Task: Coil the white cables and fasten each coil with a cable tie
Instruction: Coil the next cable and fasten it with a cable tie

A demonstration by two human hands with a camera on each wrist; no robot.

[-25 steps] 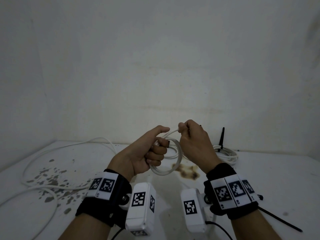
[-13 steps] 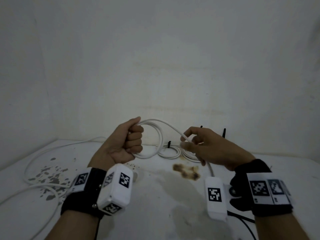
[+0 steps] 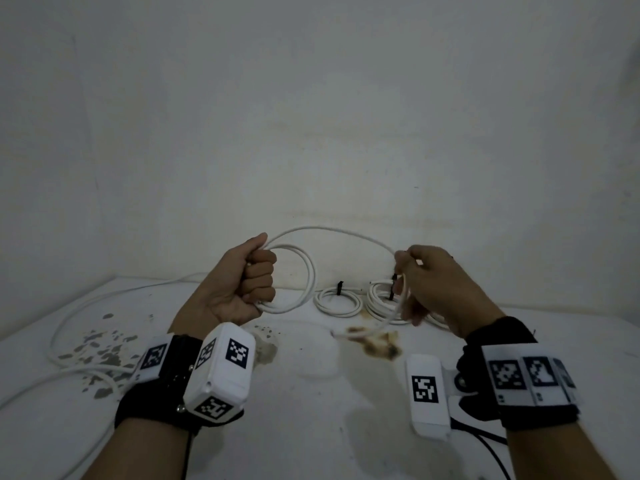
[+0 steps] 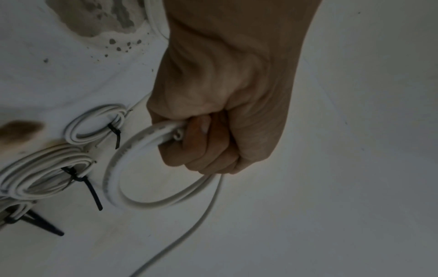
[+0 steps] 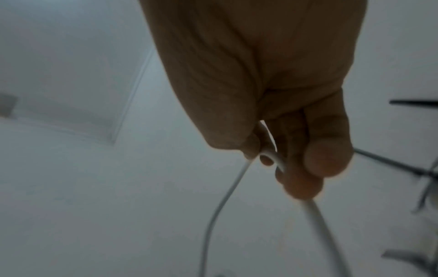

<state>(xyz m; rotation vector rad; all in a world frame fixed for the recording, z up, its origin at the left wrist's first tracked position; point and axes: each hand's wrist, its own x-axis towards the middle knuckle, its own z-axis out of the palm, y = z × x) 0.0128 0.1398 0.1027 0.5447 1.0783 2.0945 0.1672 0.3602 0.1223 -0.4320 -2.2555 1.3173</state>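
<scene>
My left hand [image 3: 258, 278] is a fist gripping a small coil of white cable [image 3: 310, 278], held up above the table; the left wrist view shows the same coil [image 4: 123, 178] with the cut cable end in my fingers. From the fist the cable arcs right to my right hand [image 3: 407, 268], which pinches the cable [image 5: 272, 155] between thumb and fingers. The free tail [image 3: 374, 329] hangs down from that hand toward the table.
Two finished coils with black cable ties [image 3: 337, 299] [image 3: 382, 299] lie at the back by the wall. Loose white cable [image 3: 69, 327] sprawls over the left of the stained white table [image 3: 311, 393]. A brown stain [image 3: 372, 341] sits mid-table.
My hands have drawn apart: the left went left and up with the coil, the right slid right along the cable, opening a long arc between them.
</scene>
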